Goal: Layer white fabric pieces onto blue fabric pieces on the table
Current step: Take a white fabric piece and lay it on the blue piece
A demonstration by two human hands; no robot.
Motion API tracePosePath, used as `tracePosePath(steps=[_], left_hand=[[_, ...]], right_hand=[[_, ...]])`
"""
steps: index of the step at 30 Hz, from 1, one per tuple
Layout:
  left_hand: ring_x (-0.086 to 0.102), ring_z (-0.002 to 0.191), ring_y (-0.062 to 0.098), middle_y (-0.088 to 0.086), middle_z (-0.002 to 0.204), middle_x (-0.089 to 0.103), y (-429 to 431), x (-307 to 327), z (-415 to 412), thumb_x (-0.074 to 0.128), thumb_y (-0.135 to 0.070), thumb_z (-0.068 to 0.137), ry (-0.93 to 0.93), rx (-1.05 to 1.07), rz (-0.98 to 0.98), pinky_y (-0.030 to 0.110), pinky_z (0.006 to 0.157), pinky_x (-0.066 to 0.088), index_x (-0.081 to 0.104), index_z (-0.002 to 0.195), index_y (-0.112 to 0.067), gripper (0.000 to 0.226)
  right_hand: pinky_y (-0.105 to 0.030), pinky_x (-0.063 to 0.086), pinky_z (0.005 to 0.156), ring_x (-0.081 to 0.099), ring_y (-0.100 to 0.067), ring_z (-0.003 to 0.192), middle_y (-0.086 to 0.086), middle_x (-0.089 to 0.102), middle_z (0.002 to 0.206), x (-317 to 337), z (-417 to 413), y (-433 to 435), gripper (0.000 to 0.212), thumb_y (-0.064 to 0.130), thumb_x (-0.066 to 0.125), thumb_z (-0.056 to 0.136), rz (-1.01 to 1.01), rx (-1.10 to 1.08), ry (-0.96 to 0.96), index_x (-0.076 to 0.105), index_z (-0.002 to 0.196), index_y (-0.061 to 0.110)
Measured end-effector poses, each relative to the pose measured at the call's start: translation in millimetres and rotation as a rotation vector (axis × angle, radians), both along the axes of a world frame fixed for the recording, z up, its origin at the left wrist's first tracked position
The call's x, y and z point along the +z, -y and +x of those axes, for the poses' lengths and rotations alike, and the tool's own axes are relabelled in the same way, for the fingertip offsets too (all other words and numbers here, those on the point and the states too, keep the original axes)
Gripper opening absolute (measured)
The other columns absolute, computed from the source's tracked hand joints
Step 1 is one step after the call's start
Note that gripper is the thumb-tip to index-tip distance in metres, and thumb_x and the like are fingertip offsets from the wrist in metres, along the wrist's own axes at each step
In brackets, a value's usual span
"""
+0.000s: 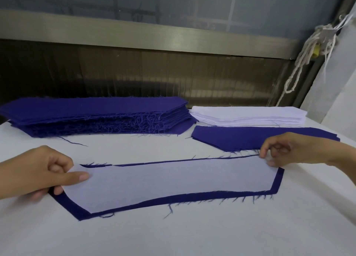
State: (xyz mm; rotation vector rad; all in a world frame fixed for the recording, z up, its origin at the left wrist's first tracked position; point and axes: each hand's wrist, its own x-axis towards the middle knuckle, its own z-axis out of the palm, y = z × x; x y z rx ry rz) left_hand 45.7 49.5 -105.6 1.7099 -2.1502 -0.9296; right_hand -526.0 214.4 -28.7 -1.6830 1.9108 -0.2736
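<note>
A long white fabric piece [163,180] lies on top of a slightly larger blue fabric piece [77,207], whose frayed border shows along the near side and both ends. My left hand [44,174] pinches the white piece's left end between thumb and fingers. My right hand [285,149] pinches its far right corner. A thick stack of blue pieces [92,117] sits at the back left. A stack of white pieces [248,117] sits at the back right, partly on a small pile of blue pieces [250,138].
The table [192,234] has a white cover. Behind the stacks runs a dark panel with a metal rail [154,36]. Knotted white cords [308,51] hang at the back right beside a white sheet [339,86].
</note>
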Motion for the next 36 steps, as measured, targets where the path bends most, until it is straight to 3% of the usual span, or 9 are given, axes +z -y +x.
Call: tracePosePath(steps=[5, 8, 10, 14, 19, 23, 28, 33, 36], left_hand=[[0.051, 0.04, 0.023, 0.019, 0.054, 0.065, 18, -17, 17, 0.083, -0.073, 0.057, 0.022, -0.004, 0.037, 0.022, 0.054, 0.044, 0.057, 0.061, -0.008, 0.07], [0.054, 0.045, 0.038, 0.021, 0.057, 0.066, 24, -18, 21, 0.078, -0.077, 0.06, 0.066, -0.008, 0.053, 0.02, 0.056, 0.045, 0.063, 0.065, -0.011, 0.067], [0.054, 0.048, 0.041, 0.023, 0.059, 0.065, 25, -16, 22, 0.077, -0.077, 0.061, 0.078, -0.013, 0.056, 0.022, 0.053, 0.044, 0.065, 0.066, -0.012, 0.067], [0.054, 0.044, 0.033, 0.022, 0.061, 0.066, 24, -11, 17, 0.079, -0.074, 0.062, 0.065, -0.043, 0.073, 0.023, 0.053, 0.044, 0.066, 0.067, -0.012, 0.064], [0.054, 0.046, 0.024, 0.021, 0.062, 0.067, 24, -8, 16, 0.083, -0.069, 0.062, 0.029, -0.066, 0.1, 0.024, 0.056, 0.043, 0.067, 0.067, -0.01, 0.062], [0.053, 0.047, 0.035, 0.025, 0.063, 0.066, 24, -8, 17, 0.085, -0.067, 0.062, 0.025, -0.064, 0.12, 0.027, 0.057, 0.041, 0.07, 0.071, -0.009, 0.06], [0.051, 0.045, 0.023, 0.024, 0.061, 0.066, 23, -5, 16, 0.085, -0.068, 0.061, 0.015, -0.091, 0.105, 0.021, 0.054, 0.041, 0.069, 0.072, -0.009, 0.061], [0.062, 0.046, 0.033, 0.013, 0.056, 0.067, 26, -6, 23, 0.081, -0.075, 0.059, 0.086, -0.088, 0.007, 0.023, 0.054, 0.052, 0.065, 0.072, -0.013, 0.065], [0.062, 0.044, 0.031, 0.012, 0.055, 0.066, 30, -14, 33, 0.082, -0.073, 0.059, 0.098, -0.074, -0.002, 0.021, 0.051, 0.05, 0.063, 0.07, -0.015, 0.062]], right_hand=[[-0.017, 0.046, 0.066, 0.054, -0.009, 0.07, 0.0, 0.064, 0.081, 0, -4, -1, 0.021, 0.023, 0.08, 0.084, -0.005, 0.05, 0.018, 0.072, 0.095, 0.039], [-0.025, 0.049, 0.073, 0.057, -0.025, 0.083, -0.003, 0.064, 0.091, 0, -5, -1, 0.028, 0.028, 0.081, 0.082, -0.031, 0.087, 0.018, 0.07, 0.098, 0.047], [-0.026, 0.05, 0.074, 0.058, -0.027, 0.088, -0.001, 0.063, 0.093, -1, -4, 0, 0.032, 0.031, 0.081, 0.08, -0.033, 0.117, 0.033, 0.069, 0.103, 0.049], [-0.022, 0.053, 0.075, 0.058, -0.02, 0.087, 0.011, 0.06, 0.092, -3, -2, 0, 0.046, 0.045, 0.081, 0.069, 0.031, 0.152, 0.028, 0.065, 0.111, 0.054], [-0.023, 0.053, 0.077, 0.056, -0.02, 0.086, 0.012, 0.059, 0.091, -5, -9, 2, 0.055, 0.046, 0.083, 0.069, 0.074, 0.16, 0.019, 0.061, 0.119, 0.055], [-0.024, 0.056, 0.078, 0.058, -0.03, 0.095, 0.002, 0.059, 0.104, -7, -14, 2, 0.061, 0.042, 0.087, 0.07, 0.101, 0.147, 0.045, 0.059, 0.123, 0.054], [-0.027, 0.057, 0.081, 0.058, -0.028, 0.106, -0.003, 0.055, 0.117, -7, -20, 3, 0.077, 0.058, 0.088, 0.059, 0.141, 0.133, 0.047, 0.055, 0.129, 0.054], [-0.024, 0.056, 0.078, 0.057, -0.024, 0.11, 0.001, 0.053, 0.123, -6, -22, 2, 0.067, 0.039, 0.088, 0.072, 0.17, 0.124, 0.038, 0.055, 0.129, 0.054], [-0.027, 0.057, 0.081, 0.057, -0.025, 0.113, 0.0, 0.052, 0.125, -6, -22, 2, 0.066, 0.036, 0.087, 0.074, 0.172, 0.122, 0.04, 0.055, 0.129, 0.054]])
